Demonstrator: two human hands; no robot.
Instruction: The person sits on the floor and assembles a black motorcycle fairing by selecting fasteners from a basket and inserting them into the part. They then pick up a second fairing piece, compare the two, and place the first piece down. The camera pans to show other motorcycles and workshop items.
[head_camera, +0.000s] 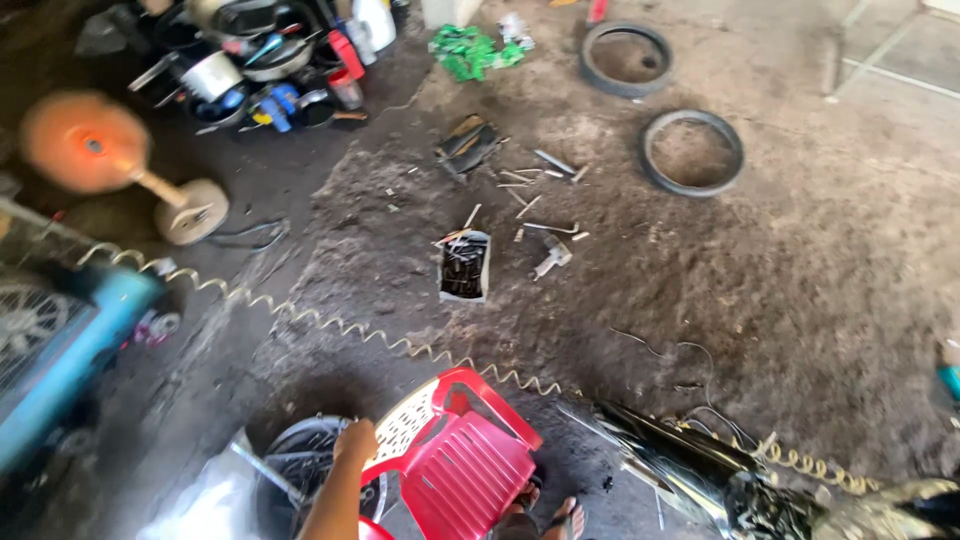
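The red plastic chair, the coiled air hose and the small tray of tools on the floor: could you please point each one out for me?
Red plastic chair (465, 465), head view, on the slatted seat.
Coiled air hose (330, 322), head view, on a mid-length coil.
Tray of tools (464, 267), head view, on the dark tools inside.

**Colours on the workshop floor**

The plastic chair (462, 455) at six o'clock is bright red with a white lattice patch. A pale yellow coiled hose (330, 325) crosses the grey-brown dirt floor (800, 280). At ten o'clock, an orange disc (85, 140); at twelve, green crumpled wrapping (470, 50). Two black tyres (692, 152) lie at one o'clock. A blue frame (70, 350) sits at nine.
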